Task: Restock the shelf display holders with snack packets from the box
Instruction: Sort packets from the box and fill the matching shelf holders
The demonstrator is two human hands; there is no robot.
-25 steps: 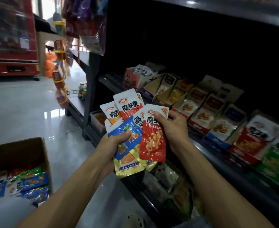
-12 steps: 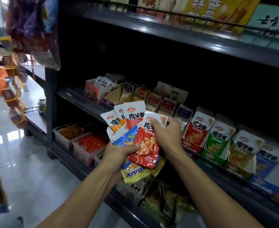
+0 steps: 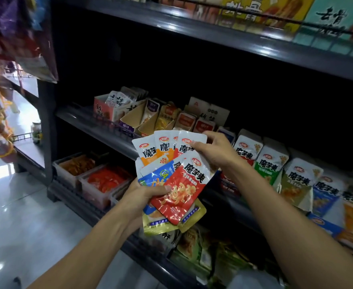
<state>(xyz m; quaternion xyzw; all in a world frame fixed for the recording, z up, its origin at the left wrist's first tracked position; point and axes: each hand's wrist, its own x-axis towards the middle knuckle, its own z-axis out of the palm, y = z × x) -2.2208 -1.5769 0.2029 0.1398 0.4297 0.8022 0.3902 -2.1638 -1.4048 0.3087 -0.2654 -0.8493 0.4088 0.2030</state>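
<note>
From my remote seat, the view has swung off the cardboard box, gone from sight since a second ago, and onto the dark metal shelf, so I read the step as moving from fetching to sorting.

My left hand grips the base of a fan of glossy plastic snack packets, thumb pressed across the front of the red packet with white top. Half a second ago that red packet sat under my right thumb; now my right hand has moved up to one o'clock of the fan and pinches the top edge of the rearmost white-and-orange packet, fingers curled behind it.

The fan floats just in front of the shelf lip, touching nothing there. At three o'clock from it stands the row of white cardboard display holders with matching red, green, yellow and blue faces.

I judge the next move is drawing one packet free and matching its colour to a holder; the slick packets could slip out of the fan.
</note>
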